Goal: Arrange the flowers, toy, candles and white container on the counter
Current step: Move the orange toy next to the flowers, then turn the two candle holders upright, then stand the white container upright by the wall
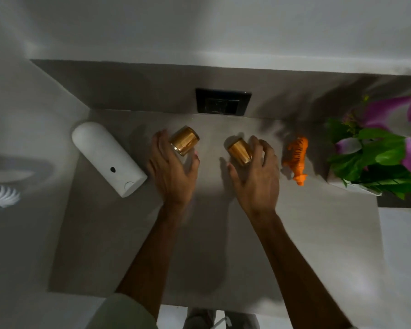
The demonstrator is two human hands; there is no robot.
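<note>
**Along the back edge of the counter: four kinds of thing in a row, the two candles in hand**

Along the back edge of the counter point(318, 245) you have everything standing in one line, so I judge the arranging far along, with only the two middle pieces unsettled.

The flowers point(387, 148) fill the back right corner, purple blooms over green leaves, and they run out of view past the right edge. Their base is hidden, so you cannot tell from here how squarely they sit.

The white container point(107, 157) stands near the back left corner. It is a tall rounded cylinder, its domed top seeming to lean toward the left wall through the wide lens; its long axis looks upright.

Your left hand point(173, 167) cups the left candle point(185, 140), fingers half curled around the gold jar. Your right hand point(256, 172) wraps the right candle point(239, 151) the same way. Whether either jar rests on the counter or is lifted, you cannot tell. Both are short cylinders, axes upright, standing between container and toy, well apart from each other.

The toy point(297, 157), an orange striped tiger, sits just beside the right candle, short of the flowers. Its long axis runs from back to front edge; which end is the head is unclear.

What is left, in my judgement: set both candles and let go.
</note>
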